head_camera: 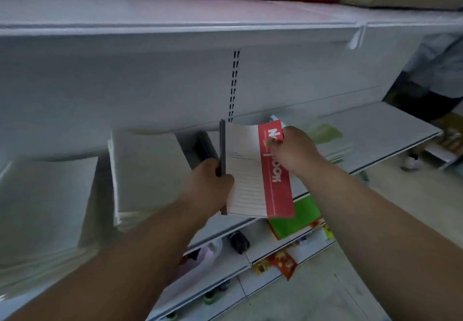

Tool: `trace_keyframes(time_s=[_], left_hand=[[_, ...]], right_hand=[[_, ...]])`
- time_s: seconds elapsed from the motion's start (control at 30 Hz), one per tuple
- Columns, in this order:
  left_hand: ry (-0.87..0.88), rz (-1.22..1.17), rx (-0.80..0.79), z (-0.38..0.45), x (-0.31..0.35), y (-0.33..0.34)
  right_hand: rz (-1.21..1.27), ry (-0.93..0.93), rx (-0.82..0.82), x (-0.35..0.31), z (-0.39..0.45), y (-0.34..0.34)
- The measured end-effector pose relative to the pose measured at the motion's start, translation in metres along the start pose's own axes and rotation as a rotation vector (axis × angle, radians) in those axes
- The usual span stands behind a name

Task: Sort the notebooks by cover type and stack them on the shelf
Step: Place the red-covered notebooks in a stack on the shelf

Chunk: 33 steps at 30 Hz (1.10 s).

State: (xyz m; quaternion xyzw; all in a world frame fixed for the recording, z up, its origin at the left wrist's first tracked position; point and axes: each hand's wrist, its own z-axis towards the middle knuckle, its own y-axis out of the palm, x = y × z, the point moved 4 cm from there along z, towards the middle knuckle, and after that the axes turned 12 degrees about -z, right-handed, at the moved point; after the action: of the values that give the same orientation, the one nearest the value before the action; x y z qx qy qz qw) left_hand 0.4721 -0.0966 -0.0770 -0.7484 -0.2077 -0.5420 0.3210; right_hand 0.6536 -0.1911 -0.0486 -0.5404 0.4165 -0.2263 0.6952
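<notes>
Spanning the whole scene, a grey metal shelf (375, 130) carries two stacks of pale grey-covered notebooks (147, 170) on the left and a blurred stack of green-covered notebooks (325, 135) far right. Between them, above the shelf's near edge, sits a notebook with a red title band and lined white cover (253, 172). The left hand (210, 183) grips its dark spine edge, while the right hand (293, 150) pinches its far red corner.

2 stacks (147, 172) on shelf (390, 130), left of notebook (253, 170).
</notes>
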Motion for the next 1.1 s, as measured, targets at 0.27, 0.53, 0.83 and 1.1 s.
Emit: trace_keyframes(time_s=[0.27, 0.53, 0.83, 1.1], left_hand=[[-0.098, 0.188, 0.218, 0.078, -0.006, 0.025], [-0.137, 0.54, 0.387, 0.1, -0.002, 0.027], [-0.029, 0.631, 0.5, 0.078, 0.009, 0.035], [0.169, 0.392, 0.552, -0.031, -0.014, -0.031]], right_hand=[[-0.144, -0.269, -0.112, -0.005, 0.103, 0.036], [-0.256, -0.472, -0.157, -0.025, 0.141, 0.071], [-0.179, -0.559, -0.038, -0.021, 0.126, 0.068], [-0.026, -0.638, 0.039, -0.077, 0.031, 0.058]])
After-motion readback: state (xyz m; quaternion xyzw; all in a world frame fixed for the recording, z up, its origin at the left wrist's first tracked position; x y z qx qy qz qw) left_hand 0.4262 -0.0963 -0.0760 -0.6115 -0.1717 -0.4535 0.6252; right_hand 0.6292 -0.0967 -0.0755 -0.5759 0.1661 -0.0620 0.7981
